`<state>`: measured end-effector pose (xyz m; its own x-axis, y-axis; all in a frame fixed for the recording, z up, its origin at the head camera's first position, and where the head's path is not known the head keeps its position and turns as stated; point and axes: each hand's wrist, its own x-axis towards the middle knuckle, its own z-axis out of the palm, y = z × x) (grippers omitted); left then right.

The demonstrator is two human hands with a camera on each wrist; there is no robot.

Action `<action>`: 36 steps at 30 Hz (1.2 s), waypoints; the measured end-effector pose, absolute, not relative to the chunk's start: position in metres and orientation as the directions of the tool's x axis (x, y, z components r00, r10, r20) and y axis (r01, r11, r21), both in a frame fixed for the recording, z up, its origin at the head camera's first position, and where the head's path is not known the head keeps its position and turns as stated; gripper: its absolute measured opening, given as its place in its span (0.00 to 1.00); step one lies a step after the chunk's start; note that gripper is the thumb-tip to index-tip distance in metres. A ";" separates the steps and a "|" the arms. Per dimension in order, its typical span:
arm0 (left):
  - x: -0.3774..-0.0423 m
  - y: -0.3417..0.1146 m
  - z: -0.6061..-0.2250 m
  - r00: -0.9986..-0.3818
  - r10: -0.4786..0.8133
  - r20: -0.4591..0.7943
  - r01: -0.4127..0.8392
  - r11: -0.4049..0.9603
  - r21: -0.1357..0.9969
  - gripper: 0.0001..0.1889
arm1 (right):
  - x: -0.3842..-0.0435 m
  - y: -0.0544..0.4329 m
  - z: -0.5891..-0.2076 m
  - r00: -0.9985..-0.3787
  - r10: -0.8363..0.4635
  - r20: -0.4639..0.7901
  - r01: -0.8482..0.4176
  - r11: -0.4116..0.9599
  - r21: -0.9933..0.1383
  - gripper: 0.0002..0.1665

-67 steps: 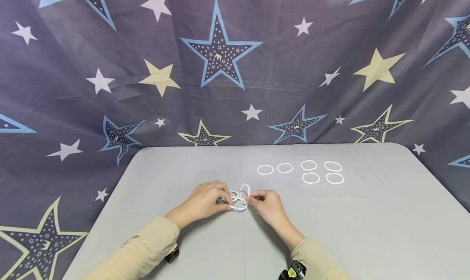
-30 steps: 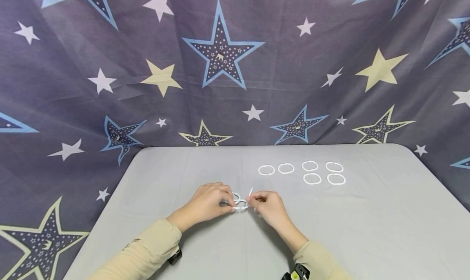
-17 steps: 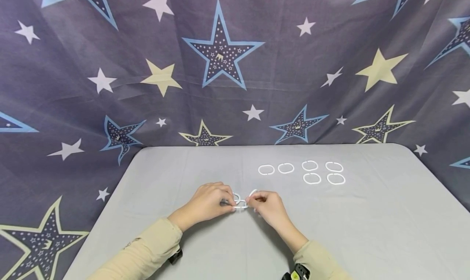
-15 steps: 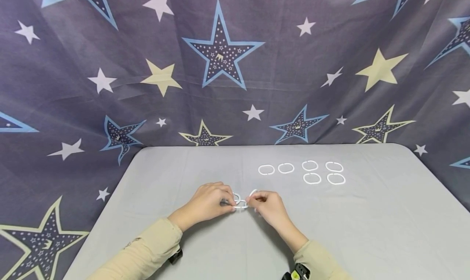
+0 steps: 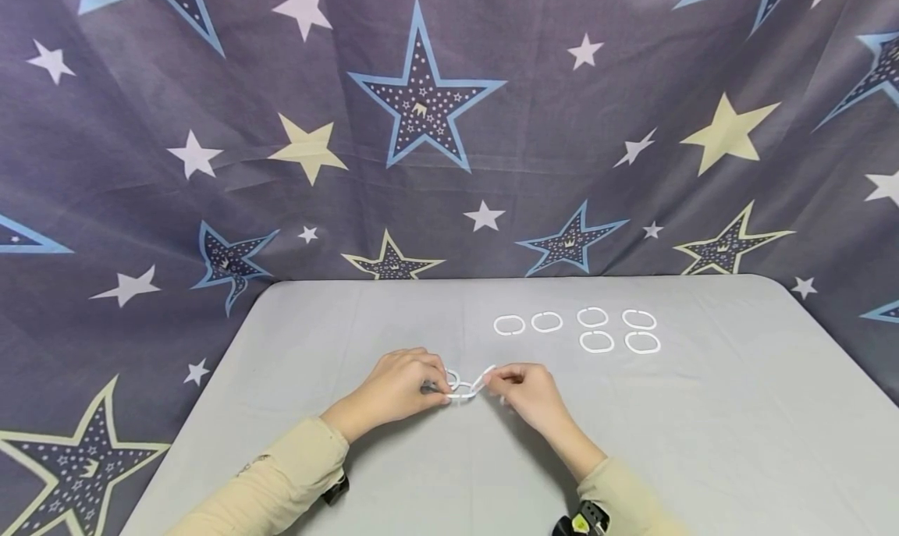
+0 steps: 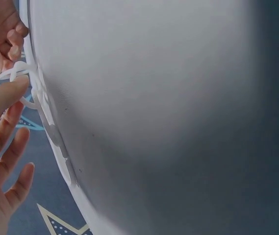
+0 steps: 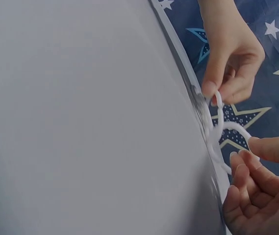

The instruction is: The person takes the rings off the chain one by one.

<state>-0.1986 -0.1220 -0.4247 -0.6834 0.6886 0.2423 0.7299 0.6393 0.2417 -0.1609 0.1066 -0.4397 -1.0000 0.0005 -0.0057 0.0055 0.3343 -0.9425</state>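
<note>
My left hand [image 5: 395, 381] pinches a white oval chain link [image 5: 460, 396] between thumb and fingers, low over the grey table. Another white link [image 5: 453, 377] is looped with it and partly hidden behind the left fingertips. To the right, my right hand [image 5: 527, 392] pinches a tilted white link [image 5: 481, 379] by its upper end. That link's lower end meets the left-held one. In the right wrist view, two links [image 7: 219, 117] cross between the hands. From the left wrist, the links [image 6: 20, 73] appear bunched at my left thumb, with the other fingers spread.
Several loose white links lie flat on the table [image 5: 337, 317] beyond my right hand, among them one link [image 5: 509, 325] at the left end and another link [image 5: 642, 342] at the right. A star-patterned cloth [image 5: 449, 193] hangs behind the table's far edge.
The link in my right hand stood upright earlier and now leans to the right. My right hand has shifted slightly right; the left hand has stayed nearly still, keeping its link.
</note>
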 end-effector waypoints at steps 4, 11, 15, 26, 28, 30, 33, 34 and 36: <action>-0.199 -0.122 -0.424 -0.683 0.687 0.248 0.730 0.641 0.236 0.04 | -0.164 0.117 -0.439 -1.000 0.018 0.020 -0.012 0.339 -0.941 0.06; -0.199 -0.121 -0.424 -0.683 0.688 0.245 0.730 0.644 0.227 0.03 | -0.175 0.135 -0.438 -0.992 -0.009 0.125 -0.120 0.374 -0.920 0.06; -0.199 -0.121 -0.424 -0.687 0.686 0.239 0.726 0.647 0.232 0.03 | -0.179 0.142 -0.441 -0.978 -0.098 0.185 -0.209 0.409 -0.888 0.08; -0.199 -0.122 -0.424 -0.686 0.685 0.247 0.728 0.645 0.233 0.04 | -0.179 0.152 -0.445 -0.893 -0.369 0.259 -0.406 0.408 -0.818 0.14; -0.199 -0.122 -0.424 -0.684 0.685 0.250 0.729 0.644 0.231 0.04 | -0.178 0.152 -0.445 -0.877 -0.409 0.254 -0.426 0.414 -0.804 0.15; -0.199 -0.122 -0.424 -0.683 0.685 0.255 0.730 0.643 0.231 0.04 | -0.178 0.152 -0.445 -0.861 -0.440 0.254 -0.446 0.416 -0.793 0.15; -0.198 -0.122 -0.424 -0.687 0.682 0.249 0.726 0.646 0.234 0.04 | -0.177 0.151 -0.445 -0.847 -0.465 0.258 -0.466 0.414 -0.782 0.15; -0.198 -0.122 -0.424 -0.689 0.681 0.247 0.725 0.648 0.234 0.04 | -0.177 0.150 -0.445 -0.844 -0.469 0.260 -0.470 0.414 -0.780 0.15; -0.198 -0.122 -0.424 -0.691 0.681 0.244 0.723 0.650 0.232 0.04 | -0.176 0.149 -0.446 -0.841 -0.472 0.266 -0.478 0.415 -0.774 0.14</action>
